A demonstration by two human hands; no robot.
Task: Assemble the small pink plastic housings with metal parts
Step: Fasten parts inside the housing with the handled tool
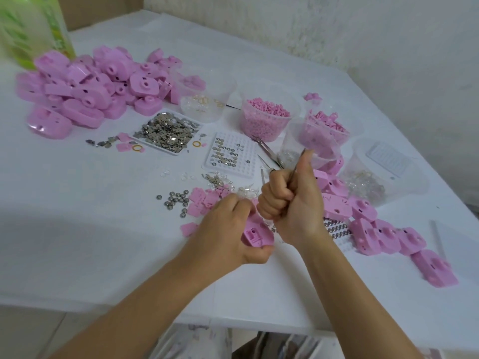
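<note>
My left hand (230, 229) grips a small pink housing (256, 233) just above the white table, thumb under it and fingers curled over its top. My right hand (290, 200) is a fist directly over that housing, wrapped round thin metal tweezers (298, 164) whose end sticks up past my thumb. The lower tip of the tweezers is hidden by my fingers. Round metal discs (177, 199) and flat pink pieces (201, 200) lie loose just left of my hands.
A big heap of pink housings (83, 89) fills the far left, more housings (383, 234) lie at the right. A tray of metal clips (167, 132), a white grid tray (229, 154), several clear tubs (267, 115) and scissors (265, 149) stand behind my hands. A green bottle (31, 29) is far left.
</note>
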